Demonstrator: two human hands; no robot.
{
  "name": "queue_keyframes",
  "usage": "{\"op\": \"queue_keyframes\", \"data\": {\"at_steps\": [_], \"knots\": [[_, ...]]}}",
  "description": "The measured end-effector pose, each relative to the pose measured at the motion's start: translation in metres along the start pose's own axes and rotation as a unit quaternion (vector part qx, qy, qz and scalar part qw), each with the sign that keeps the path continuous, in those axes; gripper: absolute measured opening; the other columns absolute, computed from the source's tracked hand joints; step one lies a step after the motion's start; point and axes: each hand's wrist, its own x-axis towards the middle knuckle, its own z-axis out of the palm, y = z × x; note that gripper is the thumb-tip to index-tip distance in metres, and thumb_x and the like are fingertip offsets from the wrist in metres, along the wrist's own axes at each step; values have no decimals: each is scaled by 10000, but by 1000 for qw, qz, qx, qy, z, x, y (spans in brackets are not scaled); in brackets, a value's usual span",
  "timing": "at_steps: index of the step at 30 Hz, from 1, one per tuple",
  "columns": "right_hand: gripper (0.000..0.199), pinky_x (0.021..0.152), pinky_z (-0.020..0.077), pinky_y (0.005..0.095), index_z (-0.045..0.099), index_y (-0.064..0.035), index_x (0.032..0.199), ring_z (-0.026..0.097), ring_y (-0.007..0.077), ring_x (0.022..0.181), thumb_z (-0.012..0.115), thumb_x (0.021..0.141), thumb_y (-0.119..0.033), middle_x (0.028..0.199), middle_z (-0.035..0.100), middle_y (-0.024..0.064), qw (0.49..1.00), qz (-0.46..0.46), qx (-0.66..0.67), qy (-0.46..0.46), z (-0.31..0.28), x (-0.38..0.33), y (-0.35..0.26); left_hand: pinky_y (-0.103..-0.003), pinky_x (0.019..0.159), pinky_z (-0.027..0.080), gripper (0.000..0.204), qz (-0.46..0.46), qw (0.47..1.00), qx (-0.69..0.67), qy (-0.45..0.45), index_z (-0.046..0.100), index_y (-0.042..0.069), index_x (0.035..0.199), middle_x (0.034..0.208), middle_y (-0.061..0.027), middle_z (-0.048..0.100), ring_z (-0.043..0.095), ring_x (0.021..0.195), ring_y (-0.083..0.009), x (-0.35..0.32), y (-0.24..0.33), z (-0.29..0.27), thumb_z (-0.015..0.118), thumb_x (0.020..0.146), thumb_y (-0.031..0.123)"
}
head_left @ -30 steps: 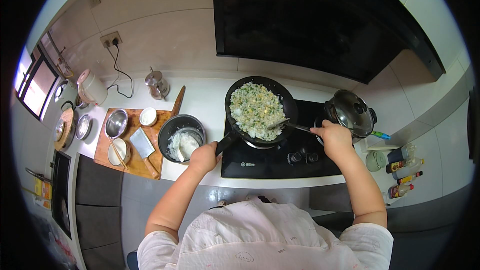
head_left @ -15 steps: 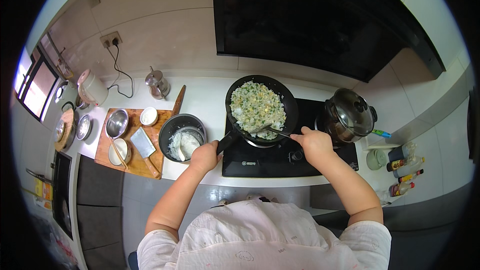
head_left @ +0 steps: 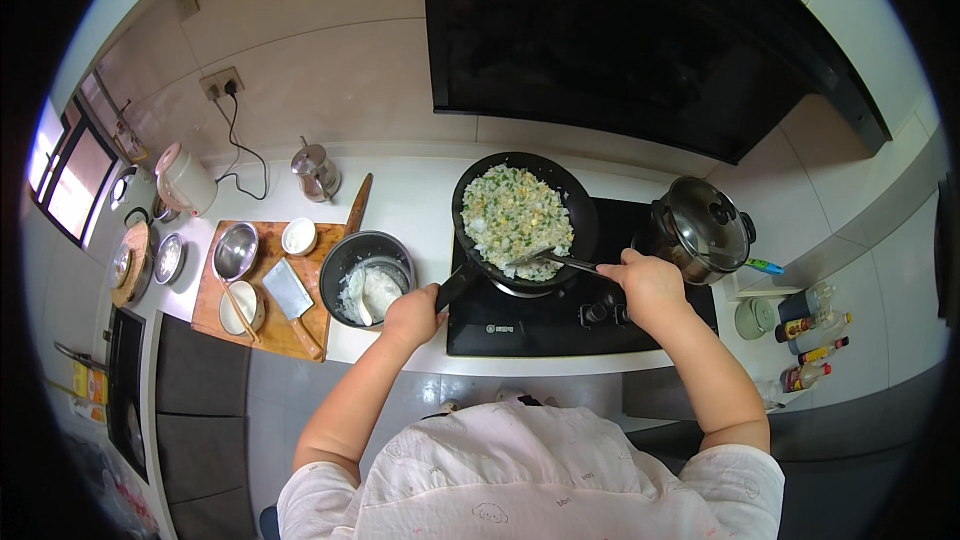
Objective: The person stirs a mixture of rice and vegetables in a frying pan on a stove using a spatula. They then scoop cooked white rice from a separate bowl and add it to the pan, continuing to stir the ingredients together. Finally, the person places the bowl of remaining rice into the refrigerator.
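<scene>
My left hand (head_left: 412,315) is closed around the handle of a dark frying pan (head_left: 583,202), which rests over the cooktop (head_left: 540,333). Rice mixed with green bits and yellow egg (head_left: 515,210) fills much of the pan. In my right hand (head_left: 652,287) is the handle of a spatula (head_left: 570,261); its head dips into the near edge of the rice. Close to my left hand stands a pot (head_left: 337,281) with white rice remnants and a white spoon (head_left: 363,312) inside.
A lidded pot (head_left: 703,230) stands right of the pan, with several bottles (head_left: 822,350) beyond it. On the left, a cutting board (head_left: 275,325) bears a cleaver (head_left: 288,289), bowls and chopsticks (head_left: 238,308). A range hood (head_left: 600,40) hangs above the cooktop.
My right hand has shifted slightly to the right, drawing the spatula a little that way. The left hand keeps its hold on the pan handle.
</scene>
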Motion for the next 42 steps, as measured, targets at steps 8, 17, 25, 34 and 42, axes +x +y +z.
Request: {"op": "queue_keyframes", "data": {"at_steps": [8, 17, 25, 34, 42], "knots": [[290, 600, 501, 379, 712, -220, 1013, 627, 263, 741, 616, 778, -79, 838, 553, 56, 999, 24, 19, -29, -4, -2, 9, -448, 697, 521, 318, 0, 1000, 4, 3, 573, 54, 1017, 829, -165, 666, 652, 795, -351, 1, -1, 2, 691, 777, 225], [428, 618, 496, 390, 709, -225, 1028, 615, 268, 750, 625, 687, 20, 817, 550, 53, 998, 43, 19, -44, -14, -7, 11, -448, 713, 520, 315, -10, 1000, 3, -12, 572, 53, 1024, 841, -168, 666, 652, 809, -354, -1, 4, -4, 685, 785, 224], [431, 619, 497, 384, 708, -217, 1037, 619, 268, 765, 617, 691, 24, 817, 557, 57, 998, 16, 35, -52, -4, -9, 7, -448, 714, 519, 312, -6, 1000, 3, -1, 571, 56, 1015, 842, -169, 664, 652, 811, -355, 0, 3, -2, 684, 785, 235], [439, 640, 500, 385, 709, -212, 1041, 616, 271, 777, 620, 685, 30, 826, 560, 65, 997, 38, 21, -62, -4, -14, 10, -447, 711, 520, 310, 0, 1000, 8, 4, 575, 54, 1008, 834, -167, 664, 653, 804, -353, 1, 3, -1, 689, 778, 228], [269, 590, 495, 362, 723, -227, 1004, 627, 246, 726, 612, 796, -97, 811, 554, 51, 999, 7, -2, -43, 2, -19, 11, -447, 715, 518, 321, -5, 1000, 6, 1, 571, 56, 1023, 845, -170, 664, 651, 810, -356, 0, 2, 0, 688, 781, 231]]}}
